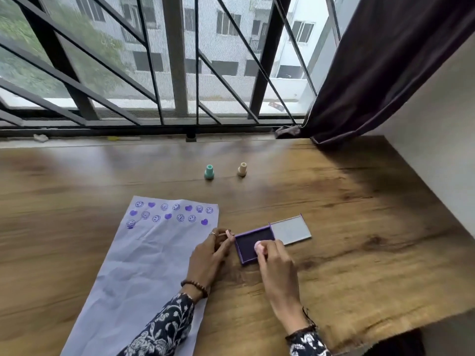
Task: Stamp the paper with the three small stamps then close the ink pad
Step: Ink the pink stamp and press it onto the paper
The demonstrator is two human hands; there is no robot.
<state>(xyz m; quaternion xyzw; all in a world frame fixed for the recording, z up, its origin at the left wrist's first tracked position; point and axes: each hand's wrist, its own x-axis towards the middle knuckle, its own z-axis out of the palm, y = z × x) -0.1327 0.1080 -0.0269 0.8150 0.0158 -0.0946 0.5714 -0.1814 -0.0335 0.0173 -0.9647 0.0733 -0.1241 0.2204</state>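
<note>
A pale lilac paper (144,258) lies on the wooden table (347,227), its far end covered with several purple smiley and heart prints. The purple ink pad (248,242) sits right of the paper, its grey lid (291,229) flipped open to the right. My right hand (275,265) holds a small pink stamp (257,245) pressed down on the dark ink. My left hand (209,253) rests at the paper's right edge, fingertips touching the pad's left rim. A green stamp (209,172) and a cream stamp (241,169) stand upright farther back.
A barred window with mesh runs along the table's far edge. A dark curtain (385,73) hangs at the back right, next to a white wall. The table's near right corner drops off by my right forearm.
</note>
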